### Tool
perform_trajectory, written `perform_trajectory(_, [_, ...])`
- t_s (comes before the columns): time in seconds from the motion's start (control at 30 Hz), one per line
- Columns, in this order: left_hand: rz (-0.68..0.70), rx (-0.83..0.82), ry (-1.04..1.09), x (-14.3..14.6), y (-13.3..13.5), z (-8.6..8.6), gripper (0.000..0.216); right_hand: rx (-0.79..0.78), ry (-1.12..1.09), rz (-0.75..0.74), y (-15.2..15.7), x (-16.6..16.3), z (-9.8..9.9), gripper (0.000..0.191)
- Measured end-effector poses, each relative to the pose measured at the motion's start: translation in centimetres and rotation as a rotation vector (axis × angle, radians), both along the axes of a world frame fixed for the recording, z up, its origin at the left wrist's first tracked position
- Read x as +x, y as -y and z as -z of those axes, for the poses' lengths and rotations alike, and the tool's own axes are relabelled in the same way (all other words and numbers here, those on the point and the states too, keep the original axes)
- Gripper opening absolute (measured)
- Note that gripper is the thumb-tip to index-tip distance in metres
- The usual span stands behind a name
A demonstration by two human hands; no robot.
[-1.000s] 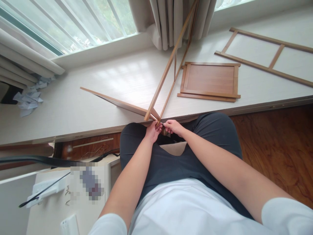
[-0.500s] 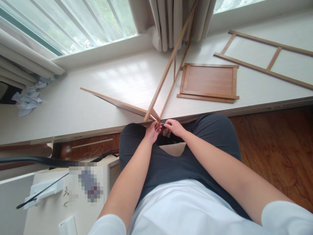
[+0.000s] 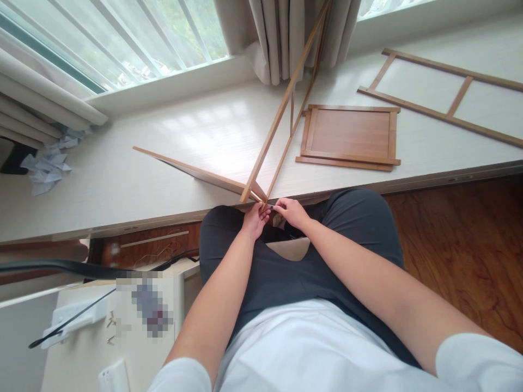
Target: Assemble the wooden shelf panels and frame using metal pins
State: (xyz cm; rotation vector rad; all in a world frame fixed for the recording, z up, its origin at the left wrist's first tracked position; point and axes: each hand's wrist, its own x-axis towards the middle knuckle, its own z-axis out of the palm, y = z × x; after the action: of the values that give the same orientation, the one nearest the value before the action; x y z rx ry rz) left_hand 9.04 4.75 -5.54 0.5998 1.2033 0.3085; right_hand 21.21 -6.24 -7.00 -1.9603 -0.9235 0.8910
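Both hands meet at the near edge of the desk [image 3: 122,190], just above the person's lap. The left hand [image 3: 254,219] has its fingertips gathered on the bottom corner of the leaning frame [image 3: 281,111] and grips the wood there. The right hand [image 3: 291,211] sits just beside it, with thumb and forefinger pinched on a small thin piece [image 3: 271,207]. The tip of that piece points at the same corner, and it is too small to tell what it is.

The leaning frame is two long slats with a short rung between them. It rises from the corner at the fingertips, tilts away from the hands and ends against the curtain [image 3: 281,32]. A slanted board [image 3: 192,170] is joined at that same corner and runs off to the left of the left hand, over the desk.

Beyond the right hand a flat wooden panel [image 3: 351,133] lies on the desk, near the foot of the leaning frame but apart from it. Farther out on the right-hand side a second ladder-like frame [image 3: 449,90] also lies flat. Well off to the left of the left hand is a heap of crumpled paper [image 3: 47,166]. Below the left forearm, a few small screws [image 3: 110,322] lie beside a black cable [image 3: 102,296].
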Motion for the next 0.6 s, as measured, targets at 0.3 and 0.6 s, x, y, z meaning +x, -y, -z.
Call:
perform_trajectory(0.3, [-0.005, -0.008, 0.002, 0.06, 0.03, -0.15, 0.010, -0.030, 0.087, -0.001, -0.18, -0.23, 0.26, 0.016])
perform_trajectory(0.6, [0.012, 0.000, 0.003, -0.05, 0.06, -0.23, 0.011, 0.021, 0.162, -0.005, -0.31, -0.19, 0.24, 0.016])
